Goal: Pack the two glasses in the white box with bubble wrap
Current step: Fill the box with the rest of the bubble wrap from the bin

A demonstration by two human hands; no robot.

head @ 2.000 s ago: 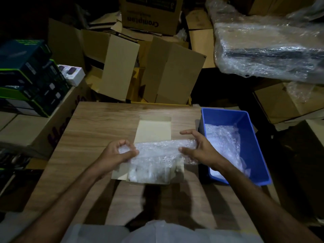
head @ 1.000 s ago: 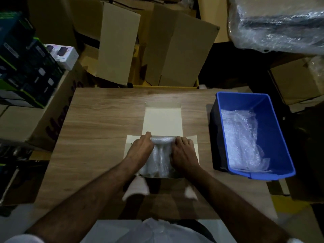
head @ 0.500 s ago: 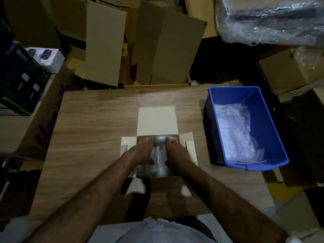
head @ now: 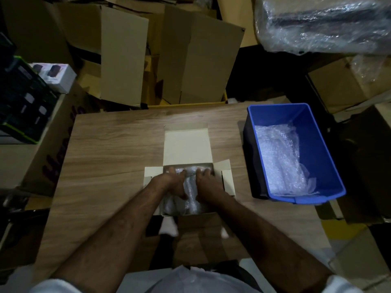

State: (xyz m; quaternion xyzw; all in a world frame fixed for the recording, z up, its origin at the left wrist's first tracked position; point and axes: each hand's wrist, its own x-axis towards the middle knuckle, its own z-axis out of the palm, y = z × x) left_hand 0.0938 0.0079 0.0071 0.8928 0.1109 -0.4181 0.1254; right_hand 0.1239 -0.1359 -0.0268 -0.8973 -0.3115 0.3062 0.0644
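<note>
The white box lies open on the wooden table, its lid folded back away from me and its side flaps spread. Bubble wrap fills the box. Both hands are inside it: my left hand presses on the wrap's left side, my right hand on its right side, fingers flat and pointing away. A ridge of wrap bulges up between the hands. The two glasses are hidden under the wrap; I cannot make them out.
A blue plastic bin with more bubble wrap stands on the table's right side. Brown cardboard boxes are piled behind the table. Dark product boxes are stacked at the left, and a plastic-wrapped bundle sits at the upper right.
Two seconds ago both hands held a bubble-wrap sheet stretched above the box. They have since lowered it into the box and now press it down, close together.
</note>
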